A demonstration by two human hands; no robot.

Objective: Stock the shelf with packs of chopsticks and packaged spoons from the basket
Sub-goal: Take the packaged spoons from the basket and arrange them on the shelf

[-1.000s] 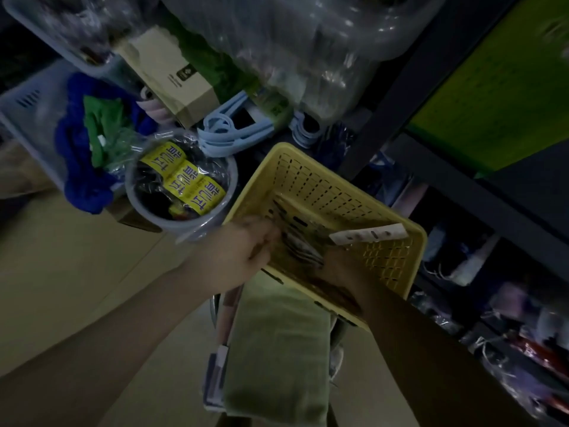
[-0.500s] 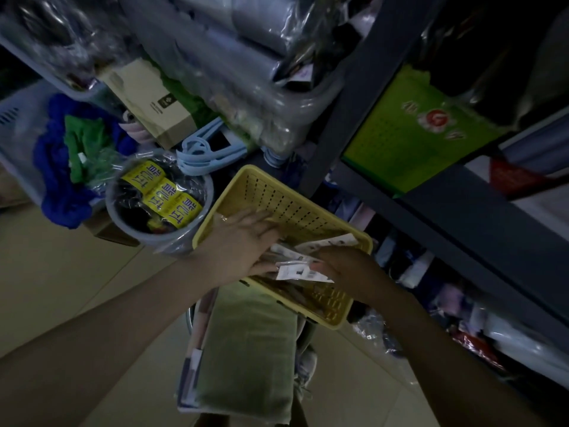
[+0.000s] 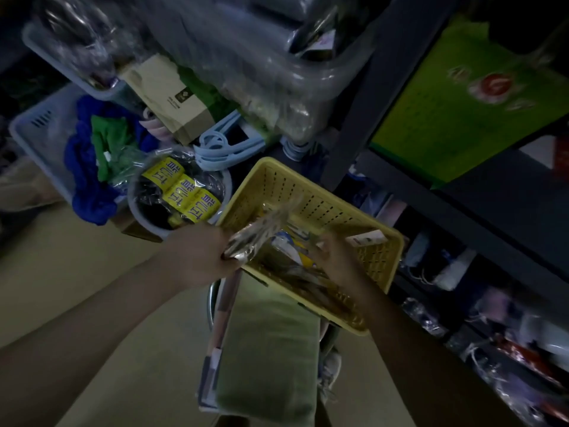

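Chopstick pack (image 3: 261, 232), clear-wrapped and blurred, slants up over the near-left corner of the yellow basket (image 3: 311, 198), its lower end clenched in the left hand (image 3: 200, 257). Inside the basket, the right hand (image 3: 335, 260) curls among more packets (image 3: 292, 251); whether that grip holds one, I cannot tell. Left of the basket stands a grey tub (image 3: 144, 220) of yellow-labelled packs. Right of the basket rises the dark shelf (image 3: 480, 211).
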